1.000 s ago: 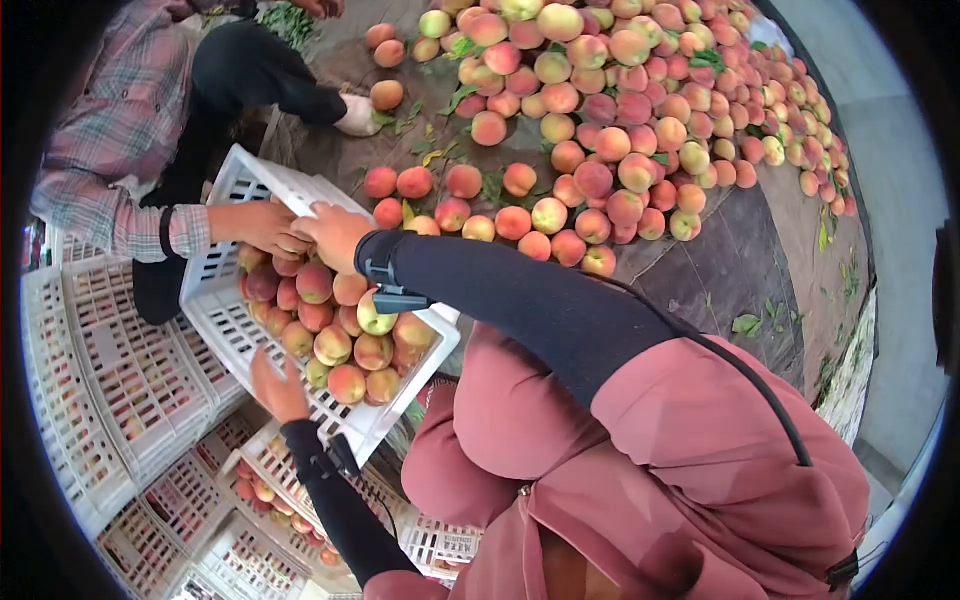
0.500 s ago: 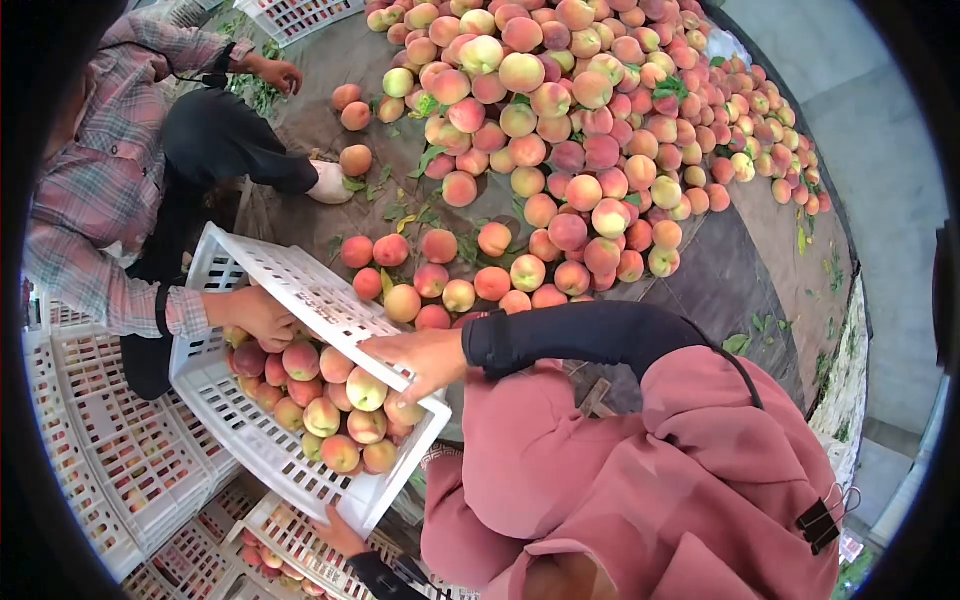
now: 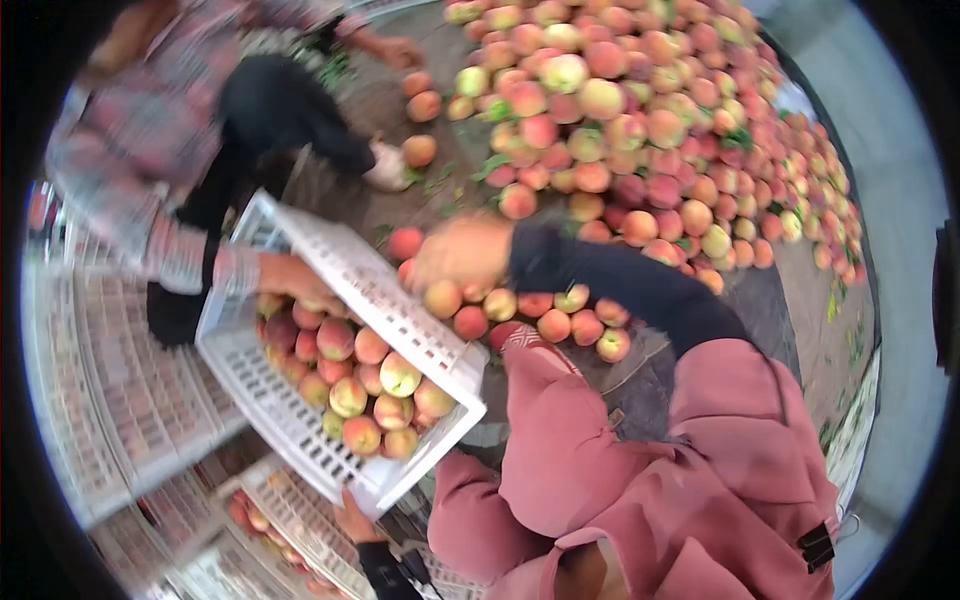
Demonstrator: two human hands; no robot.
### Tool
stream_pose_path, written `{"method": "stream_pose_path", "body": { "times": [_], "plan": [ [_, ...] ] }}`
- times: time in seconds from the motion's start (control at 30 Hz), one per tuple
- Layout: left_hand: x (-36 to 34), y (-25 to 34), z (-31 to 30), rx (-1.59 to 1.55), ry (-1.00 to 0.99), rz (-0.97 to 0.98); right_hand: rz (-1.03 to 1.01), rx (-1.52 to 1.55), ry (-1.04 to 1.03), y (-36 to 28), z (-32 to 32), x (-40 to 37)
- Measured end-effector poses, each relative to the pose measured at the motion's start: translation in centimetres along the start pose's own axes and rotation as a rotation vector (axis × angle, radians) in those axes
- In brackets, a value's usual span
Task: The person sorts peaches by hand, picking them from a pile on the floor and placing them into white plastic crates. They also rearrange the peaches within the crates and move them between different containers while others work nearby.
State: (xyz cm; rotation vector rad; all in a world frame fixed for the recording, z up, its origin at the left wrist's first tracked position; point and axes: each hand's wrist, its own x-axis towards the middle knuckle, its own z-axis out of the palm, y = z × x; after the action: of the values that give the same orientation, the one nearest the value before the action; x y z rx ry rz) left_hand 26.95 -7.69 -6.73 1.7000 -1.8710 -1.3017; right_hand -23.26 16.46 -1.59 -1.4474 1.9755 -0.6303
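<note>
A tilted white plastic crate (image 3: 290, 400) holds several peaches (image 3: 348, 397). Below its lower corner, my left hand (image 3: 355, 518) grips the crate's edge, with part of the hand hidden behind it. My right hand (image 3: 465, 255), in a black sleeve, is over the loose peaches just beyond the crate's raised side; motion smears its fingers. A co-worker's hand (image 3: 300, 280) reaches inside the crate at the upper left, against the peaches.
A large heap of peaches (image 3: 640, 130) covers the ground cloth at the top. The co-worker crouches at the upper left, one foot (image 3: 385, 168) near loose peaches. Stacked white crates (image 3: 110, 370) stand at the left, and others holding peaches lie below. My red patterned shoe (image 3: 518, 338) touches the cloth.
My right hand has left the crate's raised rim and moved up and away over the loose peaches. The whole view has shifted, and my left hand remains at the crate's lower corner.
</note>
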Motion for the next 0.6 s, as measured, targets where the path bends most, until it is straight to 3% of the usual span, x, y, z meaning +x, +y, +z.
{"method": "stream_pose_path", "body": {
  "times": [0.03,0.07,0.1,0.13,0.17,0.2,0.23,0.27,0.3,0.33,0.4,0.43,0.47,0.53,0.57,0.6],
  "plan": [
    [0.6,-0.6,-0.7,0.027,-0.014,0.0,-0.028,-0.037,0.375,4.6,-1.0,0.9],
    [0.8,1.2,-0.7,0.323,0.013,-0.092,0.215,-0.374,0.547,6.5,-4.3,0.9],
    [1.6,1.8,-1.0,0.402,-0.008,-0.123,0.438,-0.516,0.663,14.2,-6.0,0.6],
    [3.3,0.4,-1.6,0.519,-0.02,0.028,0.537,-0.811,0.234,13.8,-10.5,-0.6],
    [5.6,0.0,-2.2,0.49,-0.106,0.089,0.335,-0.888,0.699,18.5,-10.9,-2.5],
    [5.9,2.2,-0.7,0.428,-0.047,0.294,0.445,-0.909,0.441,17.4,-12.5,-4.0],
    [7.1,3.8,-0.1,0.503,-0.008,0.214,0.497,-1.005,0.445,21.2,-12.3,-5.8],
    [9.9,2.2,-0.2,0.521,0.005,0.345,0.582,-0.985,0.358,26.6,-13.3,-6.1],
    [11.6,2.7,0.0,0.51,0.011,0.43,0.654,-0.902,0.354,23.5,-13.3,-6.0],
    [11.9,4.8,0.7,0.489,0.014,0.487,0.549,-0.968,0.432,25.1,-13.0,-6.4],
    [13.8,6.2,1.2,0.432,0.003,0.503,0.545,-0.942,0.508,22.6,-12.6,-6.5],
    [15.1,6.1,1.7,0.472,0.085,0.552,0.607,-0.762,0.791,21.9,-11.6,-6.2],
    [14.3,7.0,2.4,0.449,0.125,0.498,0.312,-0.417,0.949,21.5,-10.8,-6.7],
    [14.2,6.1,2.0,0.416,0.147,0.445,0.129,-0.554,0.981,26.4,-9.0,-7.5],
    [15.7,3.7,1.1,0.539,0.146,0.531,0.15,-0.656,1.014,24.9,-7.0,-7.4],
    [17.9,1.9,1.4,0.642,0.138,0.645,0.64,-0.635,0.808,20.8,-6.0,-7.3]
  ]
}}
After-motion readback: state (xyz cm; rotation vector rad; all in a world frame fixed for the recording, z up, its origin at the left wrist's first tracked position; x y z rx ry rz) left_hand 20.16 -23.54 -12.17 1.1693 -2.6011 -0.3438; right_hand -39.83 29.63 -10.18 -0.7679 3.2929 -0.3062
